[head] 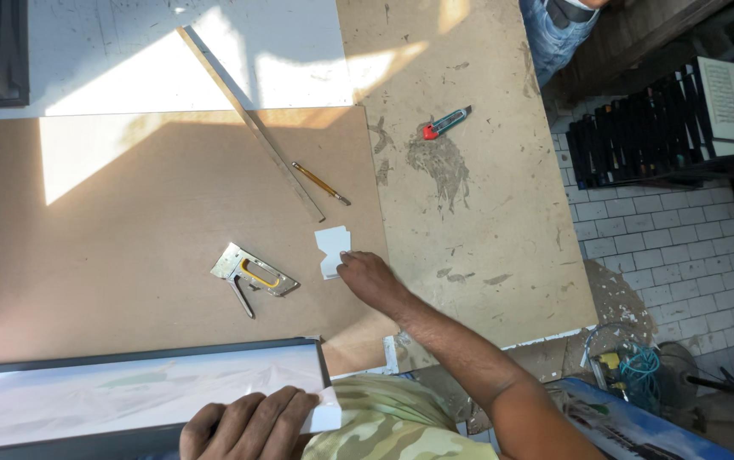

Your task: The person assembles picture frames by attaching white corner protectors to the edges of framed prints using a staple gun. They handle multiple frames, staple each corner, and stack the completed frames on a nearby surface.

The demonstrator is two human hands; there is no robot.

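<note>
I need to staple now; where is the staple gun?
In the head view, the staple gun lies on the brown board, left of the right hand.

Right hand (365, 274) touching white card pieces (331, 250) beside staple gun (252, 274), left hand (248, 424) on framed picture (129, 393)

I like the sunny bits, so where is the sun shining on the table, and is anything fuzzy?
Head view: bright sun patches fall across the top of the table and brown board, the rest in soft shade; the right hand on the white card pieces looks sharp; the stapler glints slightly.
</note>
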